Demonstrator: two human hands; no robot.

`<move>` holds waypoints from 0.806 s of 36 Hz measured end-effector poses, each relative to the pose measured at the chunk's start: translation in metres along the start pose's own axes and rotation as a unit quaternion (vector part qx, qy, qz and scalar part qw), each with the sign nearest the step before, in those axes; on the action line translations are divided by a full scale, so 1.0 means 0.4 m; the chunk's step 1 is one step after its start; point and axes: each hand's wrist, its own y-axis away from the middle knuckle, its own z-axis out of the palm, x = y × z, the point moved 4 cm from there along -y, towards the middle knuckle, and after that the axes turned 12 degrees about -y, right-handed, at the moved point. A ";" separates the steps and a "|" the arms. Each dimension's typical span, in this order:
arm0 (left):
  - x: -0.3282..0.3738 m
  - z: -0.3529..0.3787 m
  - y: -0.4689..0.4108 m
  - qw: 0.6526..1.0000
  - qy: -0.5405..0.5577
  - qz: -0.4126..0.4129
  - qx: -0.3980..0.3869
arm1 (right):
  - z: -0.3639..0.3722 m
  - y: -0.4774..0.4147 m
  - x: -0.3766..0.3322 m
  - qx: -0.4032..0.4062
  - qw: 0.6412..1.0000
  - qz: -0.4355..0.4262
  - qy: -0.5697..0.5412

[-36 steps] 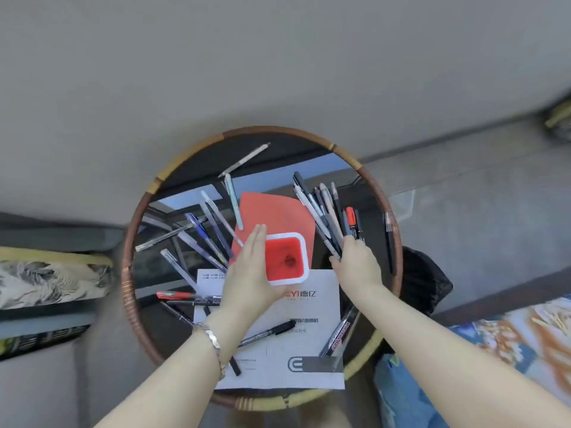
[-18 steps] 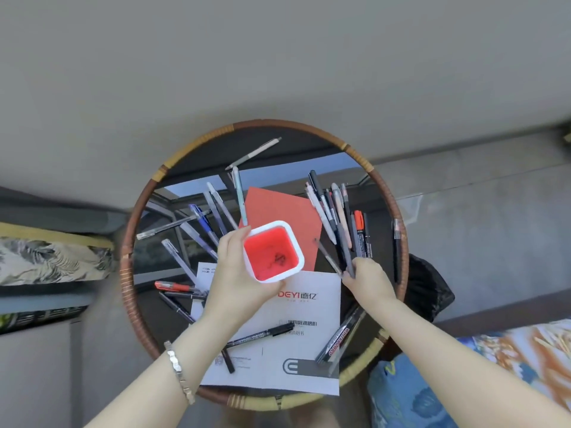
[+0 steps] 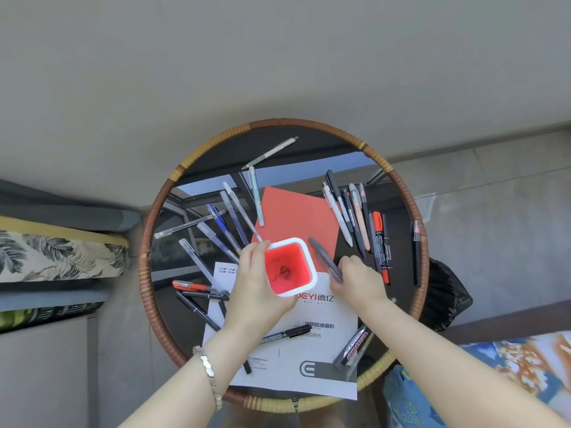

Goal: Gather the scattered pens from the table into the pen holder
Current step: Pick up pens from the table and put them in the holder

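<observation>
On the left half of the round glass table (image 3: 173, 267), many pens (image 3: 216, 236) lie like a fan, and a red marker (image 3: 188, 285) rests near the left edge. The left hand (image 3: 256, 288) is wrapped around the pen holder (image 3: 290, 267), a square cup with a white rim and red inside, which stands in the middle of the table, partly on a white printed sheet (image 3: 309, 350) and just in front of a red paper (image 3: 296, 211). It seems to be empty, though a dark spot on its bottom is not clear. The right hand (image 3: 358, 279) pinches one grey pen (image 3: 324, 257) by its lower end, tip pointing to the holder's right rim. If the pen comes too flat it may hit the rim and slip out, or push the light cup over. More pens (image 3: 355, 217) wait near the right edge, where a careless sleeve could roll them off the smooth glass. The table has a woven rim (image 3: 148, 304); around it are grey floor, a leaf-pattern cushion (image 3: 55, 254) at left and a black bag (image 3: 448, 295) at right.
</observation>
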 end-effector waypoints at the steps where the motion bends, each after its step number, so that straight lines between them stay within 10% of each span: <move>1: -0.002 0.001 0.001 1.000 -0.001 0.001 0.002 | 0.002 0.000 -0.009 -0.003 1.000 0.006 0.008; 7: -0.026 0.002 0.008 1.000 -0.017 0.001 -0.002 | -0.076 0.039 -0.036 0.049 0.978 0.021 -0.202; 12: -0.021 0.003 0.009 1.000 0.004 0.002 -0.012 | -0.222 0.167 -0.142 0.123 0.856 -0.087 -0.494; 23: 0.023 0.005 0.004 0.999 0.023 0.030 -0.036 | -0.131 0.189 -0.228 0.014 0.897 -0.096 -0.432; 29: 0.013 -0.007 -0.026 0.999 0.045 0.030 -0.005 | -0.224 0.090 -0.119 0.170 0.892 -0.053 -0.416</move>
